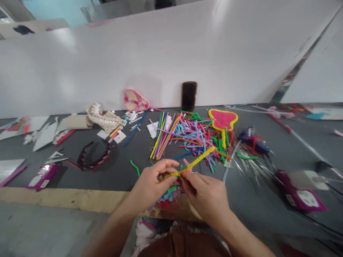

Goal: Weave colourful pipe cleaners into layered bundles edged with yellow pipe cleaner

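Note:
My left hand is closed around a multicoloured pipe-cleaner piece held low in front of me, above the near table edge. My right hand pinches a yellow pipe cleaner, which runs up and to the right from the piece. Both hands meet at the yellow strand's lower end. Just behind them lies a heap of loose pipe cleaners in many colours, with a bundle of straight coloured sticks at its left.
On the grey table lie a pink and yellow fan shape, a pink racket shape, a dark headband, a beige woven piece, purple packets and a blue glue gun. A phone leans on the white partition.

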A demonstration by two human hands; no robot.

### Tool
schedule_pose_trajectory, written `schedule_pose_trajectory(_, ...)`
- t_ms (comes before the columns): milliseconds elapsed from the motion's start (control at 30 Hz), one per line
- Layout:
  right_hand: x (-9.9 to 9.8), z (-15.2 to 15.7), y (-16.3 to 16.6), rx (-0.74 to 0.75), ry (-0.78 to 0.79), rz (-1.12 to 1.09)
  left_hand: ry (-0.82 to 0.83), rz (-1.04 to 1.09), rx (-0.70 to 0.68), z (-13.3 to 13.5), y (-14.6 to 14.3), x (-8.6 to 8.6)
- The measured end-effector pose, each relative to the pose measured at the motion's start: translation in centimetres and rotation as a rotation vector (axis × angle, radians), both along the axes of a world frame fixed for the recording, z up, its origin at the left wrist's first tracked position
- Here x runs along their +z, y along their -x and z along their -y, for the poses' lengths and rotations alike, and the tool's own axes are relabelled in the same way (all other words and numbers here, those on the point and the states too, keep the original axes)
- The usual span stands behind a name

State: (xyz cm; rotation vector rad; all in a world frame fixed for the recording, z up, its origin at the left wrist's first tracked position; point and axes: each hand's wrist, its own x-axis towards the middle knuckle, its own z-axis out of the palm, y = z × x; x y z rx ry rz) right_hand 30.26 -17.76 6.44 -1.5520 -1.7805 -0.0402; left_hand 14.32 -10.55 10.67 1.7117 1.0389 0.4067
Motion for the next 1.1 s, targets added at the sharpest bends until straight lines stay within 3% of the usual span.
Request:
schedule_pose_trajectory(200, 0.33, -0.18, -0.06, -0.015, 0.055, 0.035, -0.082, -0.049, 0.022, 0.27, -0.24, 0.0)
schedule_pose_trajectory(467, 0.65, -0.26, -0.33, 0.119, 0.335, -0.408, -0.258, -0.155, -0.011, 0.45, -0.33, -0.17)
schedule_pose_trajectory(600, 0.85, -0.14, -0.22, 0.213, 0.4, -0.556, -0.307, -0.165, -0.064, 0.6, -0.33, 0.1)
schedule_pose_trajectory(867, 0.12, -0.29, -0.66, 0.199, 0.088, -0.292, -0.311, -0.162, -0.086, 0.38, -0.39, -0.07)
schedule_pose_trajectory(1100, -0.02, -0.07, -0.91, 0.113, 0.027, -0.07, -0.266, -0.162, -0.103, 0.24, -0.31, 0.23)
